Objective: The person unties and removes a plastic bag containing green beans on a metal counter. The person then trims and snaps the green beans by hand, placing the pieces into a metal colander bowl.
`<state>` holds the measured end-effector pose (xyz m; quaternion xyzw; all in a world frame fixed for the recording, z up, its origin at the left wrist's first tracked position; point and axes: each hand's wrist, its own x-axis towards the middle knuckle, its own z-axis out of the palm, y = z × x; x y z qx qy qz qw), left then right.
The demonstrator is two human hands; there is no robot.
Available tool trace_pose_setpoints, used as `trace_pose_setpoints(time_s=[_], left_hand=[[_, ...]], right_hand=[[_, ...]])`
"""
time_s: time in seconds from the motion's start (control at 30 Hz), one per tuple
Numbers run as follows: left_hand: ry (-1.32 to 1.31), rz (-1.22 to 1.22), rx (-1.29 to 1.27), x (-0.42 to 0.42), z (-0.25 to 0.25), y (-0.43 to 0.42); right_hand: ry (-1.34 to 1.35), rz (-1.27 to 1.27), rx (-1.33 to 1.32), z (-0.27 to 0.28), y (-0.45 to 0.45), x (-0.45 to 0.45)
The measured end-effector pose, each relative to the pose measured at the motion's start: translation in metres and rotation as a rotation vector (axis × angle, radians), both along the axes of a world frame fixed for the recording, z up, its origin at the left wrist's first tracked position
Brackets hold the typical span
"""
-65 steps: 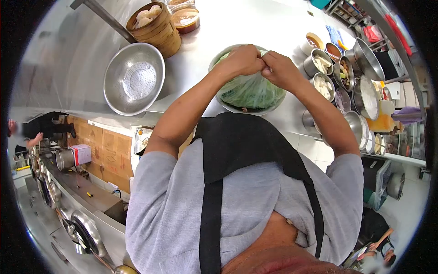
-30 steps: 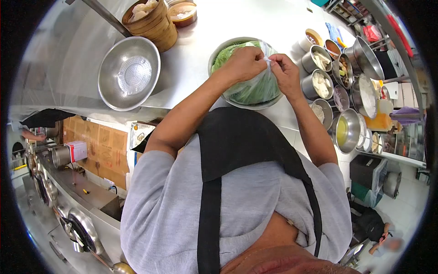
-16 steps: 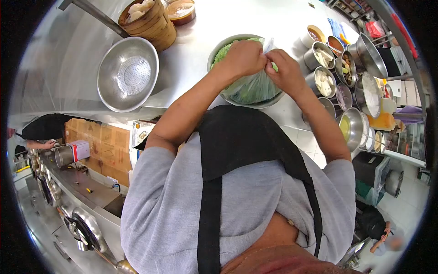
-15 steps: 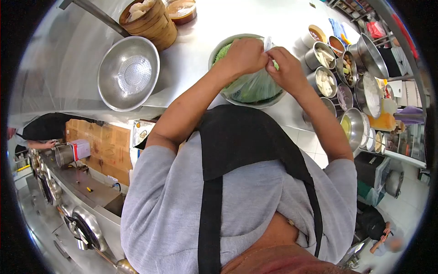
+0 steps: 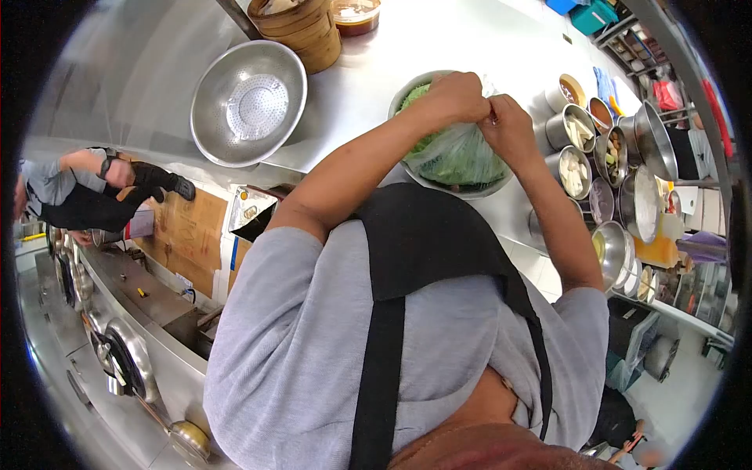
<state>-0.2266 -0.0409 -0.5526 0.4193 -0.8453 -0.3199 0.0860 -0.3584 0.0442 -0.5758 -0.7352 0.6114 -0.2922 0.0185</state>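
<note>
A clear plastic bag point(image 5: 462, 157) filled with green leafy vegetables sits in a round metal bowl point(image 5: 501, 188) on the counter. My left hand point(image 5: 457, 97) is closed on the gathered top of the bag, its back toward me. Close beside it, my right hand point(image 5: 509, 129) pinches the bag's top with thumb and fingers. The fingertips of both hands almost meet over the bowl, and my left fingers are partly hidden. More bright green leaves point(image 5: 417, 95) show at the bowl's left side.
Left on the steel counter are a perforated colander point(image 5: 258, 106), a bamboo steamer point(image 5: 317, 43) and a tub of brown sauce point(image 5: 356, 19). Several metal pots point(image 5: 570, 172) of ingredients crowd the right, near a large bowl point(image 5: 656, 141). A co-worker point(image 5: 74, 184) leans in at left.
My view has shifted, so the counter items appear farther right. My hands stay at the bag's top, which stuck up between them before. At left, a co-worker's arm and body have come into view.
</note>
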Motion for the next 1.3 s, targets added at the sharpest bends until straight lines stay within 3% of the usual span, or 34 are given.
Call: trace_pose_setpoints(time_s=[0.37, 0.47, 0.57, 0.73, 0.87, 1.1, 1.3], left_hand=[[0.011, -0.044, -0.136, -0.007, -0.013, 0.001], [0.008, -0.061, -0.117, -0.01, -0.011, 0.001], [-0.005, -0.078, -0.086, -0.012, -0.007, 0.002], [-0.022, -0.09, -0.09, -0.007, 0.018, 0.006], [-0.02, -0.146, -0.055, -0.016, 0.006, -0.005], [-0.038, -0.131, -0.064, -0.009, 0.005, -0.003], [-0.046, -0.092, -0.053, -0.015, -0.008, -0.004]], right_hand=[[-0.229, -0.193, -0.172, -0.033, 0.008, 0.005], [-0.451, -0.27, -0.14, -0.037, 0.01, 0.008], [-0.422, -0.175, -0.12, -0.032, 0.017, 0.002], [-0.142, 0.007, -0.07, 0.007, 0.024, -0.004], [0.005, 0.065, 0.075, 0.02, 0.016, -0.016], [0.081, 0.045, 0.149, 0.009, 0.003, -0.015], [0.018, 0.042, 0.01, -0.002, 0.003, -0.016]])
